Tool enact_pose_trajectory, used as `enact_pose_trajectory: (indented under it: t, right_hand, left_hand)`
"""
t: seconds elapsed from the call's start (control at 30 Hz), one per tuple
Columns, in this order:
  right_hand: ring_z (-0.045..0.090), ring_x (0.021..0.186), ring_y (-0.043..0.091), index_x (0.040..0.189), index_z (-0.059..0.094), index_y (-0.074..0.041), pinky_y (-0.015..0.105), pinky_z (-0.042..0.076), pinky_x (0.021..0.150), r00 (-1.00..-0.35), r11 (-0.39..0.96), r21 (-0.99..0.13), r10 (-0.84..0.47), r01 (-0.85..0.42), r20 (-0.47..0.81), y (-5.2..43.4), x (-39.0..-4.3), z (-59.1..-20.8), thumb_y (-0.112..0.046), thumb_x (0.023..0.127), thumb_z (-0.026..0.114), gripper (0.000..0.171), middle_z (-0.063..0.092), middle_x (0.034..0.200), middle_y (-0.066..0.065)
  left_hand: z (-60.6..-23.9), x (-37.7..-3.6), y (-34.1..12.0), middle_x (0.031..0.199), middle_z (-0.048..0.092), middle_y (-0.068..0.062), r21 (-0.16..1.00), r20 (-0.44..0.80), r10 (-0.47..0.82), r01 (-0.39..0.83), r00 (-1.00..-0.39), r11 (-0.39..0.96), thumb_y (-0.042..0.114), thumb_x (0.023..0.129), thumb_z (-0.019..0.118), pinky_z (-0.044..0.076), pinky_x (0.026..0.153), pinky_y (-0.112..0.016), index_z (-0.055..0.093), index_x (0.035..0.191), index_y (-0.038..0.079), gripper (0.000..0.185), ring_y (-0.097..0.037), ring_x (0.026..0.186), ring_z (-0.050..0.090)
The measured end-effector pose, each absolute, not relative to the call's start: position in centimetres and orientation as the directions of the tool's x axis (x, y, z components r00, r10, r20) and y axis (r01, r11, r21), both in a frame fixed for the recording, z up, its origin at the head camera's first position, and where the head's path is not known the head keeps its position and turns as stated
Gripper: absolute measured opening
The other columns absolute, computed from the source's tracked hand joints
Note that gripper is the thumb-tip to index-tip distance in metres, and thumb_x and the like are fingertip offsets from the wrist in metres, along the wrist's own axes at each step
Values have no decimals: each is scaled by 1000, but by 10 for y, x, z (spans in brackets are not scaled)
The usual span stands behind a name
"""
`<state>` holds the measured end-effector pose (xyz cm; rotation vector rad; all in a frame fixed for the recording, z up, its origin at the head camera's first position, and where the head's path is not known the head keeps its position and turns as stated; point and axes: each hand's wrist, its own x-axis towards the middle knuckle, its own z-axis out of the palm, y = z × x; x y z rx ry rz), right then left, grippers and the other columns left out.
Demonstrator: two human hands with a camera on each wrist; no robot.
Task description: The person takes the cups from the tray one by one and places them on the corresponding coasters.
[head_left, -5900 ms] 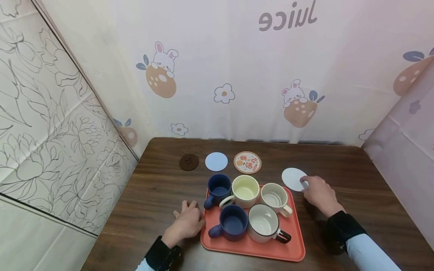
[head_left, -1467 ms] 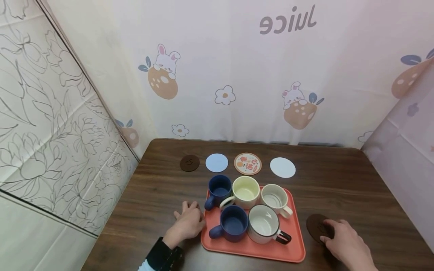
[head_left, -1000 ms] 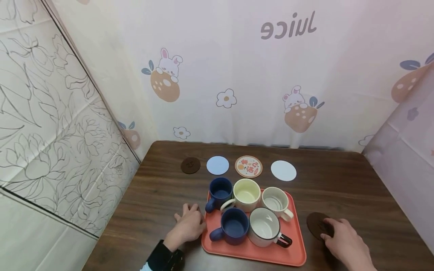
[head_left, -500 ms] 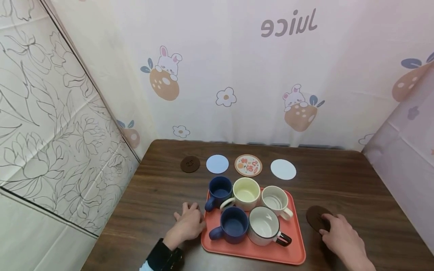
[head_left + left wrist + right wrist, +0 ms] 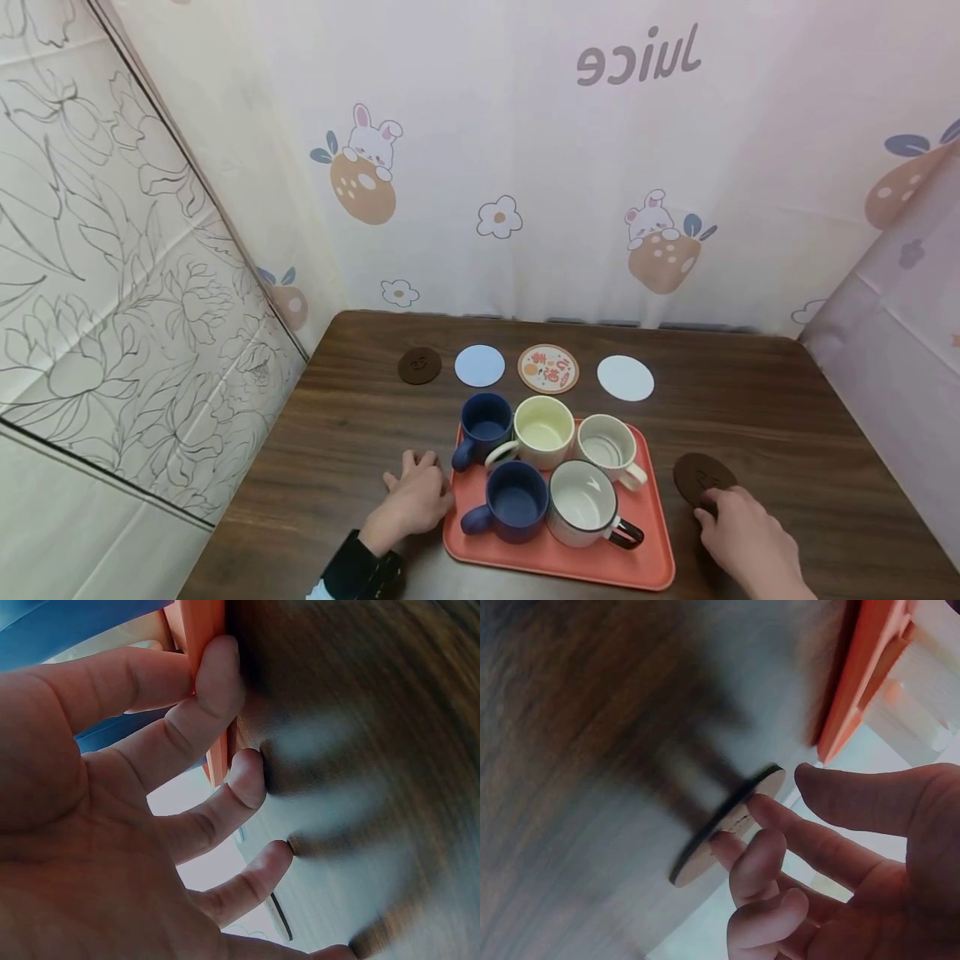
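The person's right hand (image 5: 738,533) lies on the table (image 5: 787,417) to the right of the orange tray (image 5: 570,562), its fingers (image 5: 780,825) stretched out and their tips resting on the near edge of a dark brown coaster (image 5: 701,477); the hand is not closed round it, it only touches. That coaster lies flat on the wood, just off the tray's right side and well apart from the row of coasters farther back. The left hand (image 5: 417,498) rests on the table at the tray's left edge, fingers loosely bent, the fingertips (image 5: 217,664) against the tray's rim, holding nothing. On the tray stand five mugs: a dark blue mug (image 5: 486,421), a pale yellow mug (image 5: 543,425) and a small white mug (image 5: 606,442) at the back, another blue mug (image 5: 516,498) and a bigger white mug with a dark handle (image 5: 583,503) in front. Behind the tray, in a line across the table, lie a small brown coaster (image 5: 419,365), a light blue coaster (image 5: 479,365), a printed coaster (image 5: 547,368) and a white coaster (image 5: 626,377). A curtain with rabbits (image 5: 525,167) hangs behind the table.
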<state>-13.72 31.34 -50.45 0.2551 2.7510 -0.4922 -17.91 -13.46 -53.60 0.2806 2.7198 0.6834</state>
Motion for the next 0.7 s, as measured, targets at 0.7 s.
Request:
enact_pose_trajectory:
  t: [0.7]
  right_hand:
    - [62,102,60,128,65,9,64,52,66,-945,930,-310,96,197,-313,312,-139,-513,-10,95,65,39,56,129,35]
  left_hand:
    - [-534,-179,-133,105,53,-6,483,-276,254,95,-927,871,16,90,71,19,93,-91,64,61,18,29,-46,125,35]
